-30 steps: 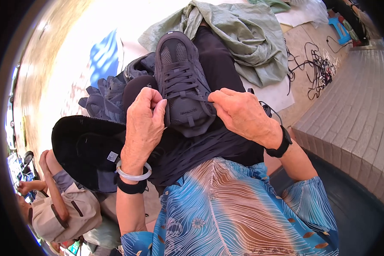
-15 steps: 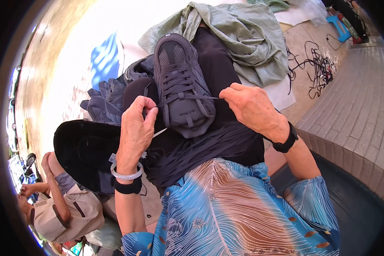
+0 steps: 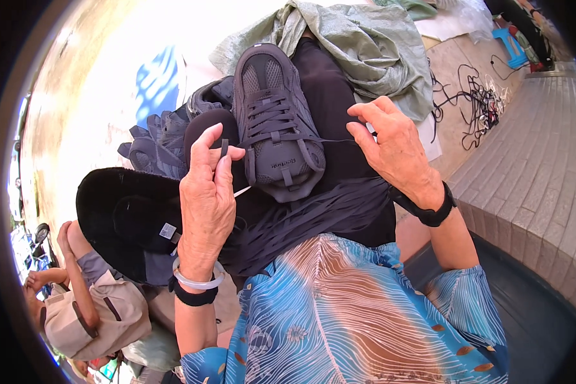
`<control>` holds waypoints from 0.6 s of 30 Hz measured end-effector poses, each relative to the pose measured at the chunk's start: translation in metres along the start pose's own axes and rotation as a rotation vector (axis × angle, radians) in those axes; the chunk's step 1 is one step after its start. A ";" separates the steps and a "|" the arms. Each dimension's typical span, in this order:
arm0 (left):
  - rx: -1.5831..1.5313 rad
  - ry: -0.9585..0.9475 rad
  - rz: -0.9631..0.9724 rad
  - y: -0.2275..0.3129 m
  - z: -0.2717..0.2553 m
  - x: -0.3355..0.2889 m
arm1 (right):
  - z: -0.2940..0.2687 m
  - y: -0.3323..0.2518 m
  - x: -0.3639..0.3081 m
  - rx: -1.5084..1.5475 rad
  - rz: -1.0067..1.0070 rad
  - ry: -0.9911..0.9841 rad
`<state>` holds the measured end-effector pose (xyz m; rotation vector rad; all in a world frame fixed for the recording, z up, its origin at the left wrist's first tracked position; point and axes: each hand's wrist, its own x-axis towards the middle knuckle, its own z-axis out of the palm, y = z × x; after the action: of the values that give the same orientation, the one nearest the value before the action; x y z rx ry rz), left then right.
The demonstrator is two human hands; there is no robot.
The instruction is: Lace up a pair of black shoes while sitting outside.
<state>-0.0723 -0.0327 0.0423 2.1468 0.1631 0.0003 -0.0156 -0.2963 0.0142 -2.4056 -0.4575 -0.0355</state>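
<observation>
A dark grey trainer [image 3: 284, 164] lies across my lap, its toe pointing away and its heel toward me. Black laces [image 3: 270, 114] criss-cross its front. My left hand [image 3: 208, 192], left of the heel, pinches a black lace end [image 3: 224, 148] between thumb and fingers. Right of the shoe is my right hand [image 3: 393, 142], index finger and thumb curled. A thin stretch of lace runs from the shoe's collar to its thumb, where the grip is partly hidden. A bundle of loose dark laces [image 3: 339, 214] is draped over my lap below the heel.
More dark shoes [image 3: 157, 144] are piled to the left. A black fabric-lined piece [image 3: 118, 221] stands beside my left wrist. Grey-green sheeting [image 3: 365, 57] covers the far side. Tangled cords [image 3: 477, 105] and a blue stool [image 3: 509, 48] are far right; another person [image 3: 102, 313] sits lower left.
My left hand has turned upward, with the lace end now standing up from its fingers. My right hand has moved slightly right and up, its fingers less tightly bunched. The shoe has shifted slightly.
</observation>
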 end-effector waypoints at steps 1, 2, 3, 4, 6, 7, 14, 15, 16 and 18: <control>0.003 0.004 0.000 -0.006 -0.001 -0.002 | 0.000 0.001 0.000 0.003 -0.003 0.001; 0.022 -0.051 -0.033 -0.016 -0.002 -0.004 | 0.000 0.006 -0.003 -0.148 0.025 -0.088; 0.042 -0.106 -0.065 -0.022 -0.004 -0.005 | -0.001 0.011 -0.005 -0.299 0.054 -0.176; 0.081 -0.120 -0.110 -0.021 -0.006 -0.006 | -0.002 0.021 -0.007 -0.297 0.052 -0.178; 0.054 -0.124 -0.119 -0.024 -0.005 -0.006 | -0.009 0.039 -0.012 -0.429 0.127 -0.372; 0.029 -0.131 -0.124 -0.023 -0.005 -0.005 | -0.013 0.037 -0.011 -0.427 0.132 -0.372; -0.070 -0.183 -0.275 -0.023 -0.007 -0.004 | -0.043 -0.040 0.006 0.503 0.012 -0.213; -0.070 -0.185 -0.274 -0.024 -0.009 -0.004 | -0.040 -0.042 0.003 0.535 0.006 -0.274; -0.079 -0.201 -0.306 -0.024 -0.012 -0.004 | -0.022 -0.033 -0.004 0.523 -0.106 -0.230; -0.087 -0.214 -0.339 -0.026 -0.016 -0.006 | -0.010 -0.025 -0.009 0.313 -0.076 -0.341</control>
<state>-0.0824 -0.0064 0.0295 1.9930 0.3917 -0.4094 -0.0317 -0.2876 0.0366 -2.0872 -0.6579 0.3903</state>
